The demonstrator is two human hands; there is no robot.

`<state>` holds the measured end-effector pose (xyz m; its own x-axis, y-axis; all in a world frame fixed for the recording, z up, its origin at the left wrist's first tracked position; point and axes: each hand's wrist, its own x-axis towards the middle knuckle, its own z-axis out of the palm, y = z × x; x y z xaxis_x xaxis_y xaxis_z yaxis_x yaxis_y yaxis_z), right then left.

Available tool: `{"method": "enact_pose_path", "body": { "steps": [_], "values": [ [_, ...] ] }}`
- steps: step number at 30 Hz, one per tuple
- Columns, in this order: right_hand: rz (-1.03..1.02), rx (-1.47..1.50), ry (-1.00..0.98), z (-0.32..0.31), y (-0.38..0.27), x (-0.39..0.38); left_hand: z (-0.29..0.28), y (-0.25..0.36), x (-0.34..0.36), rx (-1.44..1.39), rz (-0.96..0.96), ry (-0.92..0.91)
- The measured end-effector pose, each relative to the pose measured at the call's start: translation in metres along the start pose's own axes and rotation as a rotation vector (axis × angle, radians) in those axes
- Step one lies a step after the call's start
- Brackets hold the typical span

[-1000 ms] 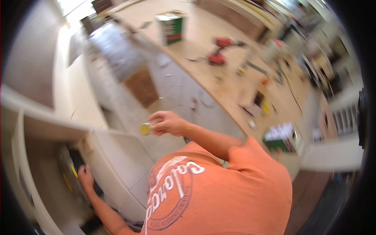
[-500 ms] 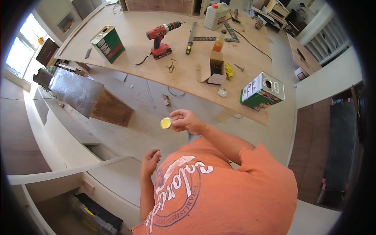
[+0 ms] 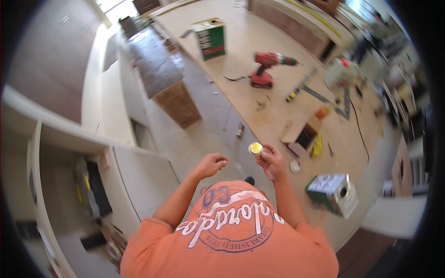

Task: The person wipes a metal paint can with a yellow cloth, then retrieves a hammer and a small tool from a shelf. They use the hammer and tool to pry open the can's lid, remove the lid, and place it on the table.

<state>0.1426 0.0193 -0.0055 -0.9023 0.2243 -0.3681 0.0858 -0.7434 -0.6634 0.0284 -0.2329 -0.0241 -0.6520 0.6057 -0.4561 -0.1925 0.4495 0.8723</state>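
Note:
Between the fingertips of my right hand point(image 3: 273, 163) is a small round tin point(image 3: 255, 148) with a yellow top or filling; which of the two I cannot tell. It is held up near the table edge, its yellow face turned upward. My left hand point(image 3: 211, 165) hovers apart from it over the floor, fingers curled together, with nothing seen in them. On the wooden table, just right of my right hand, lies a small round lid-like disc point(image 3: 295, 166). Farther right stands a green and white metal can point(image 3: 331, 192) with a round opening.
On the table point(image 3: 250, 111) are a red cordless drill point(image 3: 264, 69), loose screws point(image 3: 262, 103), an open cardboard box point(image 3: 296, 134), a yellow cloth or glove point(image 3: 317, 146), a metal square point(image 3: 320, 95), a white jug point(image 3: 340, 74) and another green can point(image 3: 211, 39). Cabinet frames point(image 3: 79, 139) stand left.
My view has turned, shifting the table rightward. The right hand still holds the round tin, now near the table edge. The left hand has risen and come forward towards it.

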Motion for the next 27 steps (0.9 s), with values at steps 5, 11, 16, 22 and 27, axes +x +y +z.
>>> {"method": "enact_pose_path", "body": {
  "steps": [5, 11, 16, 22, 27],
  "values": [
    [0.036, -0.021, -0.076, 0.004, -0.017, 0.021, -0.018, -0.060, 0.009, 0.196, 0.033, 0.146],
    [0.091, -0.030, -0.205, 0.039, -0.016, 0.065, -0.050, -0.143, -0.038, 0.016, -0.192, 0.497],
    [0.150, -0.135, -0.320, 0.106, 0.013, 0.103, -0.082, -0.161, -0.091, -0.141, -0.235, 0.662],
    [0.173, -0.169, -0.363, 0.177, 0.050, 0.151, -0.136, -0.184, -0.123, -0.288, -0.218, 0.772],
    [0.125, -0.111, -0.272, 0.216, 0.070, 0.195, -0.201, -0.176, -0.094, -0.370, -0.146, 0.748]
  ]
}}
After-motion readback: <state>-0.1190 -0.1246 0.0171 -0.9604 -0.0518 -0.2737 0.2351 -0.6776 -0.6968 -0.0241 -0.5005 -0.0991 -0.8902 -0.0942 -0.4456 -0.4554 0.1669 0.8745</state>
